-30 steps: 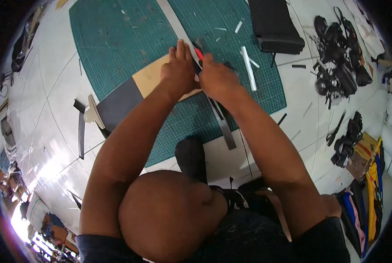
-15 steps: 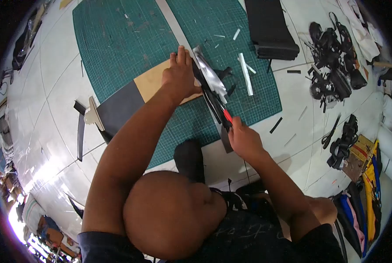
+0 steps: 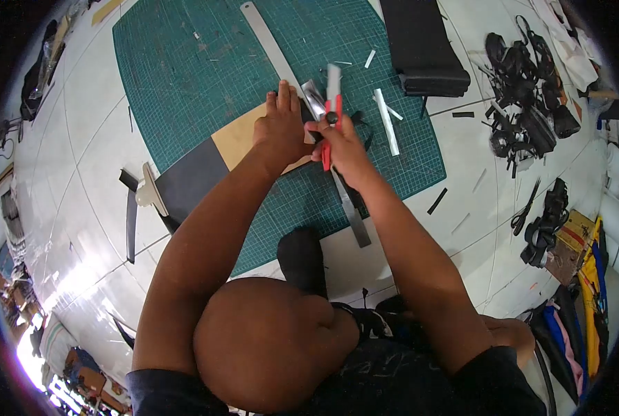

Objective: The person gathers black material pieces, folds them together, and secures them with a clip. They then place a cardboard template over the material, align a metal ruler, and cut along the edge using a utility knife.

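Note:
My left hand (image 3: 279,135) lies spread on a tan board (image 3: 239,134) and the edge of a long metal ruler (image 3: 270,45). The ruler runs diagonally over the green cutting mat (image 3: 184,76). In my right hand (image 3: 345,149) is a red cutter (image 3: 328,149), its blurred blade end pointing away from me, just right of my left hand. Beneath the cutter, a silvery strip (image 3: 313,98) and dark pieces lie beside the ruler. A black sheet (image 3: 193,177) adjoins the tan board, with a metal clip (image 3: 150,191) on its left end.
Folded black material (image 3: 430,62) lies at the mat's upper right. White strips (image 3: 386,123) rest on the mat. Farther right are a pile of black scraps (image 3: 527,90), scissors (image 3: 524,208) and a box (image 3: 569,239) on the tiled floor.
My right hand has moved up and left, bringing the cutter from the ruler's lower part to beside my left hand. The black and silvery strips have shifted. My left hand stays in place.

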{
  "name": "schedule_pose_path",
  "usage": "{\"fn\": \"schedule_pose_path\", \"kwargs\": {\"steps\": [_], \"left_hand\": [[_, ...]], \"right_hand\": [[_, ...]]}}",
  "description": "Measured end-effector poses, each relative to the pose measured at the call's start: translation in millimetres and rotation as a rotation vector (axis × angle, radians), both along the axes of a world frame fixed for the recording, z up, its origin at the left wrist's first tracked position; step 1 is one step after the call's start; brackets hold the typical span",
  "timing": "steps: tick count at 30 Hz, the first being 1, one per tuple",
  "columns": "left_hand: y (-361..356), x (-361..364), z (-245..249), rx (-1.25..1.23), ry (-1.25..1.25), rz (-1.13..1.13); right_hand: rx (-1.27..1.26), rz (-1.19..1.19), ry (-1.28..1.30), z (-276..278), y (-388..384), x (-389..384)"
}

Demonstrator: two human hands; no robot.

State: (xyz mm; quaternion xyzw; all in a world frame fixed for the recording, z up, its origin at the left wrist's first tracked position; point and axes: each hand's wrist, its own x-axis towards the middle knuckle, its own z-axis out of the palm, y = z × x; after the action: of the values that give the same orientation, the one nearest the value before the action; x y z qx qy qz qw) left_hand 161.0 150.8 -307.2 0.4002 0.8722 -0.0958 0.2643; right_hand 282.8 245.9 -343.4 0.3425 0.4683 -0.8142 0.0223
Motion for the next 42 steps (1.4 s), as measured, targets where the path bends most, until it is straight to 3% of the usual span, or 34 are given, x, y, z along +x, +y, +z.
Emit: {"fn": "schedule_pose_path", "kwargs": {"steps": [4, 7, 10, 14, 23, 29, 32, 37, 42], "left_hand": [[-2, -1, 0, 0.030, -0.020, -0.020], [-3, -2, -4, 0.027, -0.005, -0.032], [-1, 0, 1, 0.001, -0.023, -0.024], [1, 2, 1, -0.036, 0.038, -0.030], [-3, 1, -8, -0.014, 0.041, -0.002], [-3, 0, -16, -0.008, 0.071, -0.023], [2, -1, -9, -0.024, 0.025, -0.003], [3, -1, -1, -0.022, -0.027, 0.016], [-1, -1, -6, -0.009, -0.038, 0.002]], "right_hand": [[0.209, -0.247, -0.015, -10, 31, 12], [0.695, -0.277, -0.116, -4, 48, 28], [0.995, -0.007, -0.333, 32, 39, 42], [1.104, 0.547, -0.366, 59, 3, 14], [1.075, 0.715, -0.374, 48, -5, -20], [1.159, 0.644, -0.357, 44, 0, -30], [1.018, 0.696, -0.379, 45, 6, -19], [0.960, 0.916, -0.571, 63, -6, 58], [1.010, 0.908, -0.541, 54, -12, 123]]}}
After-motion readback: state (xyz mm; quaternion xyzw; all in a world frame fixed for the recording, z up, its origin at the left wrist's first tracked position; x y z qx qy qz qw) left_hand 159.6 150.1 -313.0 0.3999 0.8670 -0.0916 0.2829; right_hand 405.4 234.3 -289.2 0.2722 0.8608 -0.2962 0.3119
